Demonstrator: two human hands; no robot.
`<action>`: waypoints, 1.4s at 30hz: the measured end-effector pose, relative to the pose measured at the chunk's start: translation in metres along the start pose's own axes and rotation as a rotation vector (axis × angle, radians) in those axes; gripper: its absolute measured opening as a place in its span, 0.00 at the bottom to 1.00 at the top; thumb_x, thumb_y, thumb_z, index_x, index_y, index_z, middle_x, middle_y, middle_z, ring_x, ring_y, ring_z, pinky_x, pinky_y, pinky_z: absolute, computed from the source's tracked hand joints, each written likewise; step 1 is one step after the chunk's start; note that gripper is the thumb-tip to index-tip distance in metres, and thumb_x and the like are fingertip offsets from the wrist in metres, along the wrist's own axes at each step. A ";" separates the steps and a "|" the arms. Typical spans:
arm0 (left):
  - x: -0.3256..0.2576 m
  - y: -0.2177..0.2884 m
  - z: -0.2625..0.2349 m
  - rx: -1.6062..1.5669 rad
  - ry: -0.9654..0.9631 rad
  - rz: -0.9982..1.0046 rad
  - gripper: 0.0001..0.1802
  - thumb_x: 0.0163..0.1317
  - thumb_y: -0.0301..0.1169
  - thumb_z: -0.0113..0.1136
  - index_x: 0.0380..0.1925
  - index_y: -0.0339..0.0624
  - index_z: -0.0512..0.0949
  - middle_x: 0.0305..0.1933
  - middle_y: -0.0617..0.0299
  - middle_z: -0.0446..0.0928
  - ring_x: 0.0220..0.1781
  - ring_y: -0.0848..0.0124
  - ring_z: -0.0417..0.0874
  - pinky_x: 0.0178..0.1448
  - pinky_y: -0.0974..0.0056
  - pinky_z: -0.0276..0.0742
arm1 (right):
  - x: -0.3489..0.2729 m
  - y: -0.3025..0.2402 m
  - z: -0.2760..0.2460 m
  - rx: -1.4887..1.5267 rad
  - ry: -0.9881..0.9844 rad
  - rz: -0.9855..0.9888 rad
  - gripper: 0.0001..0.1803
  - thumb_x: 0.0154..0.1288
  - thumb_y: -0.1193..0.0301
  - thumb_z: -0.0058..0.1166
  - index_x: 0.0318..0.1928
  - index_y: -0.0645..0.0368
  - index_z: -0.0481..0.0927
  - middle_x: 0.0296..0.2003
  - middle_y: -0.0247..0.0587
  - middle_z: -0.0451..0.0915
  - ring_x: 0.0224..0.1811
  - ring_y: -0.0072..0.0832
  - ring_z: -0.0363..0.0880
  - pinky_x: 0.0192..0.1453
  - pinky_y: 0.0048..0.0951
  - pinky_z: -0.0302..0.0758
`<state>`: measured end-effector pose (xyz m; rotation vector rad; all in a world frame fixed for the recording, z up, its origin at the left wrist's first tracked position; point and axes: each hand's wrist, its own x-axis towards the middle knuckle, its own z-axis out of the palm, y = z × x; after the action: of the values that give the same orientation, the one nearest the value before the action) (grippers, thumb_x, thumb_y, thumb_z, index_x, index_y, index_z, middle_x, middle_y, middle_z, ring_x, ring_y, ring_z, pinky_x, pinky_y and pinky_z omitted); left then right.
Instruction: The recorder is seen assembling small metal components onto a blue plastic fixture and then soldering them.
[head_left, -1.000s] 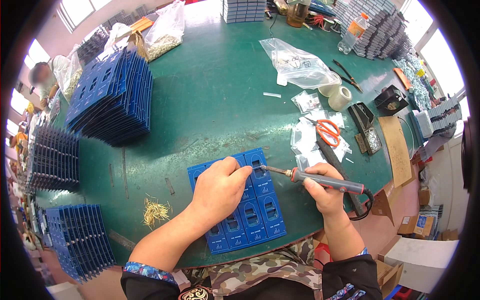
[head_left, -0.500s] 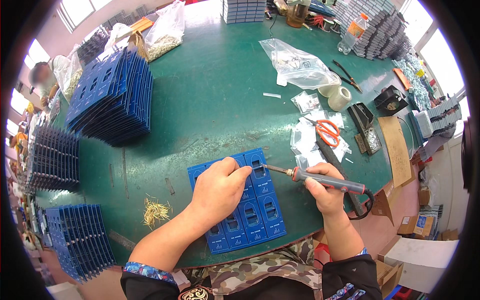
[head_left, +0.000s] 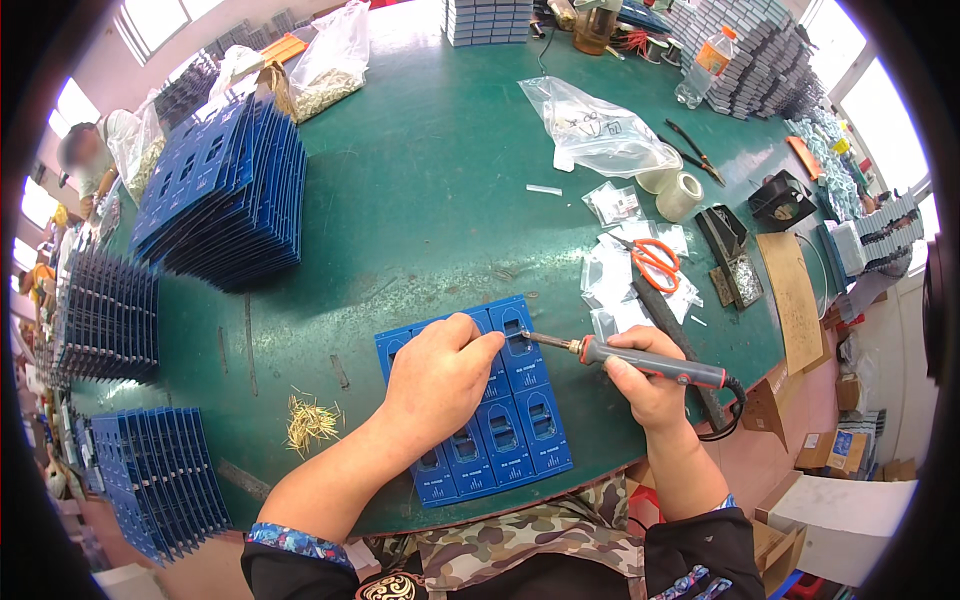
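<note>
A blue circuit board panel (head_left: 516,437) with several cut-out sections lies flat on the green table in front of me. My left hand (head_left: 440,368) rests over its upper left part. The thumb and forefinger are pinched at the top right section, and whatever is between them is too small to make out. My right hand (head_left: 650,378) grips a grey and red soldering iron (head_left: 655,362) from the right. Its metal tip reaches the top right section, close beside my left fingertips. A small pile of thin golden pins (head_left: 312,424) lies left of the panel.
Blue boards (head_left: 222,195) stand stacked at the left, with more racks nearer. To the right lie orange-handled scissors (head_left: 655,262), small plastic bags, a tape roll (head_left: 679,197), pliers (head_left: 695,152) and a black soldering stand (head_left: 782,200). A bottle (head_left: 706,68) stands farther back. Another person sits far left.
The soldering iron and my right hand have shifted slightly left, the tip now a little lower on the board's top right section. My left hand stays in place.
</note>
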<state>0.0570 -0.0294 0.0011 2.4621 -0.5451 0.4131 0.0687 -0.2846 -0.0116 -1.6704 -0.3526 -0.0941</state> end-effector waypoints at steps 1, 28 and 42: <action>0.000 0.000 0.000 0.002 -0.001 0.003 0.08 0.51 0.21 0.63 0.34 0.41 0.81 0.28 0.59 0.75 0.30 0.60 0.79 0.31 0.59 0.75 | 0.000 0.000 0.000 0.001 0.000 0.000 0.09 0.56 0.76 0.61 0.37 0.67 0.79 0.26 0.35 0.78 0.25 0.18 0.72 0.29 0.22 0.68; 0.001 0.007 0.000 -0.003 0.005 0.027 0.09 0.51 0.21 0.62 0.35 0.40 0.81 0.27 0.58 0.74 0.29 0.60 0.78 0.31 0.59 0.75 | -0.005 0.002 -0.005 0.100 0.052 0.020 0.10 0.57 0.77 0.60 0.39 0.67 0.78 0.28 0.36 0.78 0.27 0.17 0.72 0.31 0.21 0.69; -0.004 0.009 0.002 -0.002 -0.032 0.066 0.11 0.49 0.21 0.63 0.35 0.41 0.80 0.28 0.59 0.73 0.29 0.60 0.77 0.30 0.58 0.74 | -0.012 0.001 -0.009 0.097 -0.003 -0.006 0.09 0.57 0.77 0.60 0.38 0.68 0.78 0.26 0.37 0.78 0.24 0.18 0.73 0.28 0.21 0.68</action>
<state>0.0500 -0.0360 0.0017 2.4577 -0.6417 0.4004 0.0587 -0.2954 -0.0141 -1.5734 -0.3589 -0.0781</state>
